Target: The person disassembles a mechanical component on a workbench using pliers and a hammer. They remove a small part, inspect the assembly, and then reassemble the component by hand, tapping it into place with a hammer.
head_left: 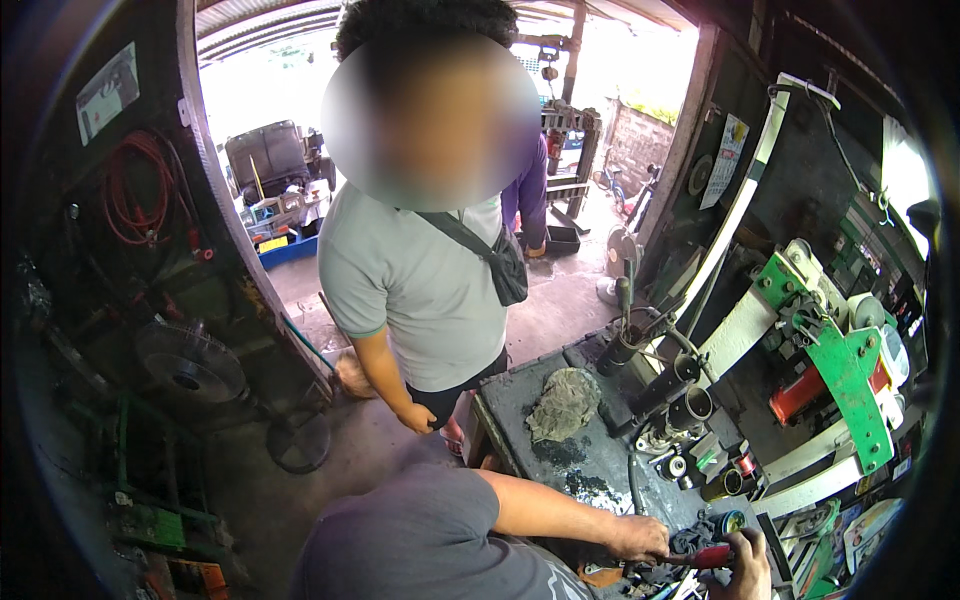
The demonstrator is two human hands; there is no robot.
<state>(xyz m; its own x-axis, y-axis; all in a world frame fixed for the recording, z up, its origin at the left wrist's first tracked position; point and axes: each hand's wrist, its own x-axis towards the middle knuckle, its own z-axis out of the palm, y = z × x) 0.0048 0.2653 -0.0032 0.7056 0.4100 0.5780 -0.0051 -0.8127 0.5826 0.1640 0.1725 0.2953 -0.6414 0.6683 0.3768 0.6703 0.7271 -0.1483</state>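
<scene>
At the bench's near edge, my right hand (pixel 745 568) is closed around a red-handled tool (pixel 712 556). Its thin shaft points left toward my left hand (pixel 640 537), whose fingers are curled at the shaft's far end. The working end is hidden, so its exact kind cannot be told. A dark crumpled cloth (pixel 692 538) and a small round part with a shiny rim (pixel 733 522) lie just beyond the handle. An orange-brown piece (pixel 600 575) sits below my left hand, among small parts too cluttered to make out.
A dirty rag (pixel 563 404) lies on the oily black workbench (pixel 520 400). Cylindrical metal parts (pixel 690 408) stand at its far right, beside a green and white metal frame (pixel 845 385). A person in a grey polo shirt (pixel 420 290) stands across the bench's left corner, before a doorway.
</scene>
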